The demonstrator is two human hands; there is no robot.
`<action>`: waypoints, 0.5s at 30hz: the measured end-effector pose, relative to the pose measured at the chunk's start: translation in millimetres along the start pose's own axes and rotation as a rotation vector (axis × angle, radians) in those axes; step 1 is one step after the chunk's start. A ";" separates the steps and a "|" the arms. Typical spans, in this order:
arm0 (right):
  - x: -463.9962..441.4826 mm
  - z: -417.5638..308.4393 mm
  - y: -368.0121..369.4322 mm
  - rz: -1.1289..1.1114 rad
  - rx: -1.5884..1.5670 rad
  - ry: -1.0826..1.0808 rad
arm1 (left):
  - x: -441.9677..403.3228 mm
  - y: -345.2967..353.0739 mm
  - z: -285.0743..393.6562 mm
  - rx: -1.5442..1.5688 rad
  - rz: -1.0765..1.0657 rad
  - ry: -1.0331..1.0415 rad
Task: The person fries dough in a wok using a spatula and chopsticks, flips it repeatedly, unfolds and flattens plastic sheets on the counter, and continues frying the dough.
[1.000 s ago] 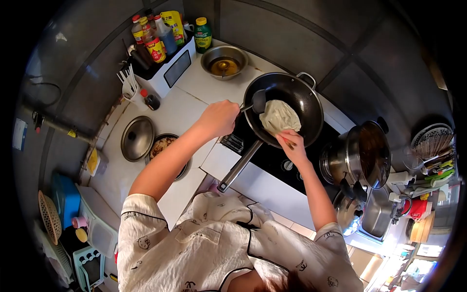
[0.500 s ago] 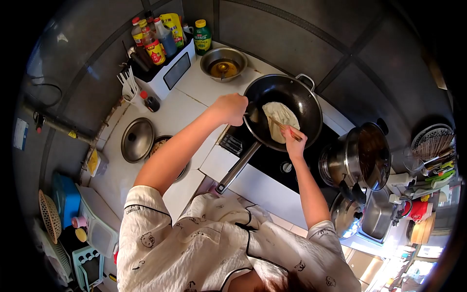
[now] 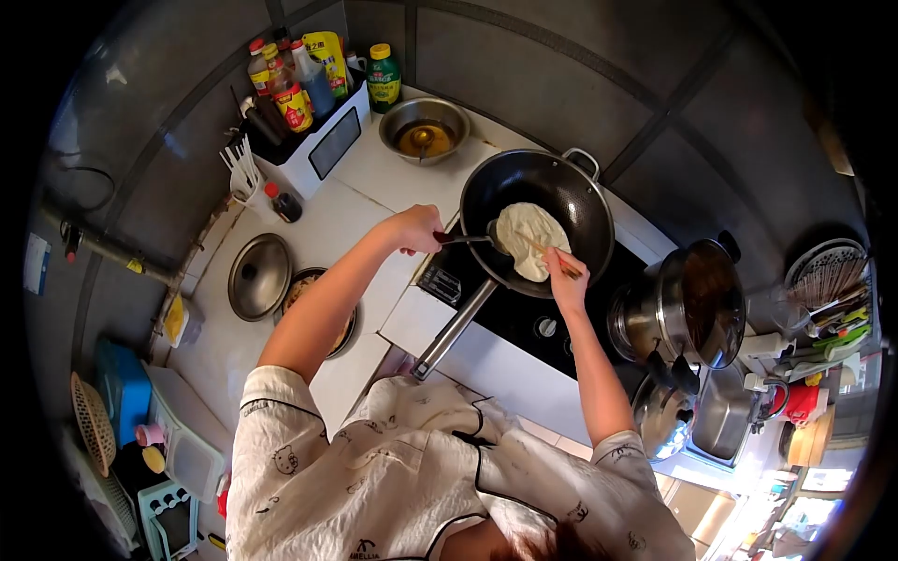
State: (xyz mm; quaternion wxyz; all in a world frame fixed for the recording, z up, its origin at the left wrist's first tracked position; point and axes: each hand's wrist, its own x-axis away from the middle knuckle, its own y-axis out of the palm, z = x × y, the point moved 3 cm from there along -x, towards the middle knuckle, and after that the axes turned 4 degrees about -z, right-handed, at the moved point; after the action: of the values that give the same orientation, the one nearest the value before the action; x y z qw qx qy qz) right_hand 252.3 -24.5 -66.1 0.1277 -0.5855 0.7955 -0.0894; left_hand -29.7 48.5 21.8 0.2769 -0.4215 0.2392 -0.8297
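A pale, flat piece of dough (image 3: pixel 531 238) lies in the black wok (image 3: pixel 585 210) on the stove. My left hand (image 3: pixel 414 230) is closed round the dark handle of a spatula (image 3: pixel 466 238), whose head is partly hidden at the dough's left edge. My right hand (image 3: pixel 567 278) grips wooden chopsticks (image 3: pixel 527 239) at the wok's front right rim, and their tips rest on the dough. The wok's long handle (image 3: pixel 456 327) points toward me, below my left hand.
A metal bowl with oil (image 3: pixel 424 131) stands behind the wok. Left are a lid (image 3: pixel 259 277), a pan of food (image 3: pixel 339 338) and a white condiment box (image 3: pixel 335 145). A steel pot (image 3: pixel 697 299) and sink (image 3: pixel 723 411) are right.
My left hand and the spatula have moved down and left, with the spatula head now low at the dough's left edge. The dough, earlier bunched up, now lies flatter in the wok.
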 end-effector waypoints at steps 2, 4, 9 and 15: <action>-3.0 7.6 9.8 0.028 0.075 -0.145 | -11.7 2.5 -3.9 0.033 0.047 0.019; -5.8 3.5 18.5 0.064 0.120 -0.251 | -21.2 4.1 -1.0 0.042 0.121 0.001; -37.8 6.4 29.7 0.056 -0.047 -0.096 | -47.5 -16.2 -9.1 -0.056 0.253 0.125; -62.6 -11.3 7.7 0.136 -0.266 0.012 | -13.7 -45.6 24.6 -0.466 0.397 0.049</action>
State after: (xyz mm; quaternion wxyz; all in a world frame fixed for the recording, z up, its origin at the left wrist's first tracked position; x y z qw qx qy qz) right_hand 259.5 37.4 -51.4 0.0499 -0.5414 0.8390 0.0221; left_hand -14.2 86.9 55.8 0.3238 -0.3986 0.5072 -0.6921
